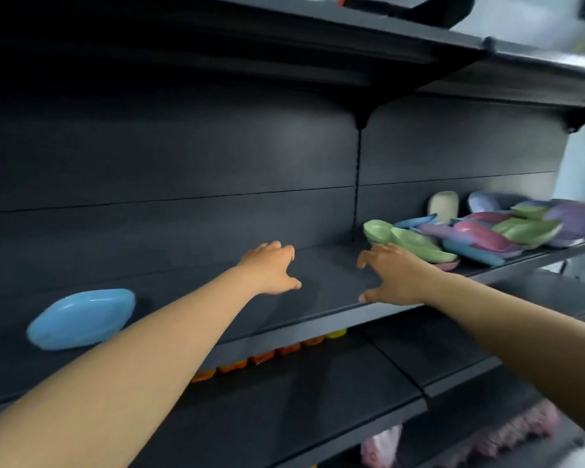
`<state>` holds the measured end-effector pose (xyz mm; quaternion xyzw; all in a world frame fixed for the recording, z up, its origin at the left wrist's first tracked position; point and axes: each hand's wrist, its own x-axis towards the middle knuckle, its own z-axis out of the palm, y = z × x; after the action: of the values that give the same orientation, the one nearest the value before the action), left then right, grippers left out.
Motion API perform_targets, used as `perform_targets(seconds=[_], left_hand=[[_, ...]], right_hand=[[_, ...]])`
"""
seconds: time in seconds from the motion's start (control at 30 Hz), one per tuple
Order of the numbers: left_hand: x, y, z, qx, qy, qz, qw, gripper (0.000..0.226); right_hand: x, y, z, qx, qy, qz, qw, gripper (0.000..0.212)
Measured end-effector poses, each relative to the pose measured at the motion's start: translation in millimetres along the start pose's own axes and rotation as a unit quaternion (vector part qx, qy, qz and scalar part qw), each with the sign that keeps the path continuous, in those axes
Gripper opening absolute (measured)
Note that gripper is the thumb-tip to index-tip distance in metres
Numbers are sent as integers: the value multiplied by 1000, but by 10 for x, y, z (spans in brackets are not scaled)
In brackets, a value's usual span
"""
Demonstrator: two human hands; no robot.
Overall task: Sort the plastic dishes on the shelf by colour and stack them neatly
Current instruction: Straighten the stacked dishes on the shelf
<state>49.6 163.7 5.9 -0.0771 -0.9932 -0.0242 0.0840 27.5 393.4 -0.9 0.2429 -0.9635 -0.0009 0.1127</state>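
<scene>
While both bare arms reach forward over the dark, matte metal shelf (pixel 318 298), neither hand holds anything. The left hand (pixel 272 270) hovers over the middle of the shelf board, fingers loosely spread and slightly bent, its grip apart. The right hand (pixel 390 275) sits just to the right of it, thumb near the shelf's front edge, fingers curved and spread, its grip likewise apart; its fingertips lie close to the nearest green dish (pixel 419 246), though contact cannot be told.

A single light blue dish (pixel 81 319), a smooth, glossy, rounded oblong of plastic, stands tilted on its edge against the back panel at the far left of the shelf, well apart from the others. At the right end lies a jumbled pile of dishes (pixel 493 231): shallow, oval, smooth plastic shells in green, blue, pink and purple, overlapping at angles. A cream dish (pixel 443 206) leans upright against the back panel behind the pile.

On the lower shelf (pixel 301 400), a row of orange items (pixel 260 358) peeks out under the upper board, ending in a yellow one.
</scene>
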Motion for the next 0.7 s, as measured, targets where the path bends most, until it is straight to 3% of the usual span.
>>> perform_targets(seconds=[0.23,0.37,0.53,0.67,0.7], left_hand=[[651,711,138,-20,-8,28,999,56],[1122,925,190,-48,-11,16,999,55],[1874,1051,215,-91,-23,0,996,59],[2524,1046,279,-133,-18,-25,991,57],[2681,1047,303,-139,-18,-31,990,56]], right_hand=[[-190,878,49,34,24,40,998,58],[-65,1343,42,37,29,50,998,63],[361,1989,-7,67,11,66,995,30],[835,2401,12,91,-21,54,994,28],[950,2489,24,94,-29,56,994,37]])
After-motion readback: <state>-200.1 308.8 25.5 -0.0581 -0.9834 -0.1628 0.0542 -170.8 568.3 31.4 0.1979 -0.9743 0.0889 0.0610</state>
